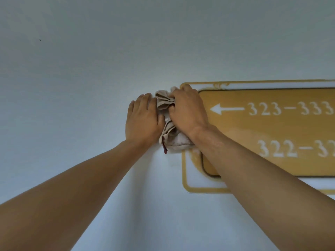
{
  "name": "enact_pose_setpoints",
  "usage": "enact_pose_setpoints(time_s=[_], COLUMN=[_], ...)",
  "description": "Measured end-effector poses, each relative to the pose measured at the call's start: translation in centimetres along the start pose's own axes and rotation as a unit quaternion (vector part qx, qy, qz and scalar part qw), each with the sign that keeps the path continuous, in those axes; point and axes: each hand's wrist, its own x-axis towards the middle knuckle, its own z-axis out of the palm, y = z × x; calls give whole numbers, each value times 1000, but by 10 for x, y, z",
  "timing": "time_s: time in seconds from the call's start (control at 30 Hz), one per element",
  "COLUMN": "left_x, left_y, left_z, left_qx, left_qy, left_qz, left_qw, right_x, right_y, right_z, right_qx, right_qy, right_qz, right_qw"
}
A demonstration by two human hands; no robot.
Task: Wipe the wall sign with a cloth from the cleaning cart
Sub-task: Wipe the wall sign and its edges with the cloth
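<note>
Both hands (166,113) press bunched cloth (165,103) against sign (272,127) edge

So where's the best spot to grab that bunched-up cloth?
Probably the cloth's loose lower bundle, from below: it bulges clear under the right hand, which grips the upper folds against the sign's left edge. The left hand lies alongside on the wall.

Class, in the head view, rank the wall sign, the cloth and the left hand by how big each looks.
1. wall sign, largest, though cut off at the frame's right edge.
2. and 3. left hand and cloth: they look alike, and the right hand covers part of the cloth, so no ranking.
</note>
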Motion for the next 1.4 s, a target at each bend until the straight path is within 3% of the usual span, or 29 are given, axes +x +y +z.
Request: enact_pose_setpoints(time_s=[0.33,0.53,0.77,1.07,1.4], left_x=[55,50,43,21,11], left_y=[6,10,11,57,173], left_z=[6,16,21,13,36], left_qx=[-16,-19,1,-171,-30], left_qy=[40,65,53,66,-4], left_qz=[-2,6,10,0,-44], left_qw=[999,998,999,983,999], right_x=[72,73,73,67,54], right_y=[11,9,9,25,162], right_z=[-13,-12,-17,-22,-95], right_qx=[-43,-87,-79,-77,-87], right_qy=[-23,-8,-58,-49,-70], right_qz=[-5,-7,4,-2,29], right_qw=[999,996,995,996,993])
